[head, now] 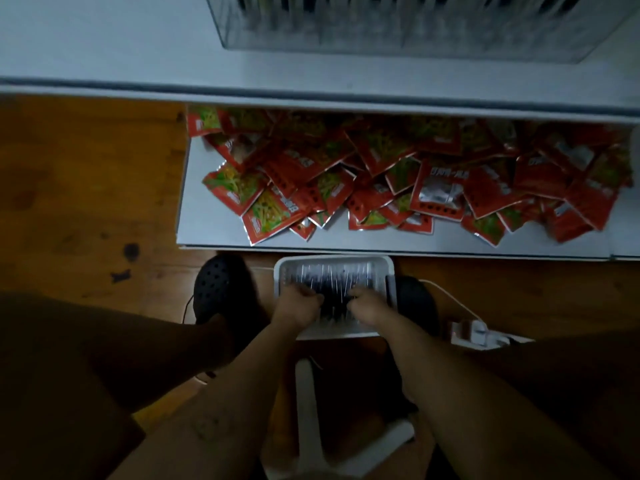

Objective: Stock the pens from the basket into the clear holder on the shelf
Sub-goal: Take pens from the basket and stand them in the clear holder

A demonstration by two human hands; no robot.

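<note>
A white basket [388,271] stands on the wooden floor between my feet, filled with dark pens [332,277] lying side by side. Both hands reach down into it. My left hand [299,304] has its fingers curled around pens at the basket's left half. My right hand [369,306] curls around pens at the right half. The clear holder [398,26] sits on the top white shelf at the upper edge of the view, with dark pens standing in its compartments.
A lower white shelf [197,220] carries a heap of red snack packets [398,174]. Black shoes [221,285] flank the basket. A white power strip [481,336] and cable lie on the floor at right. A white stool frame [311,410] is below my arms.
</note>
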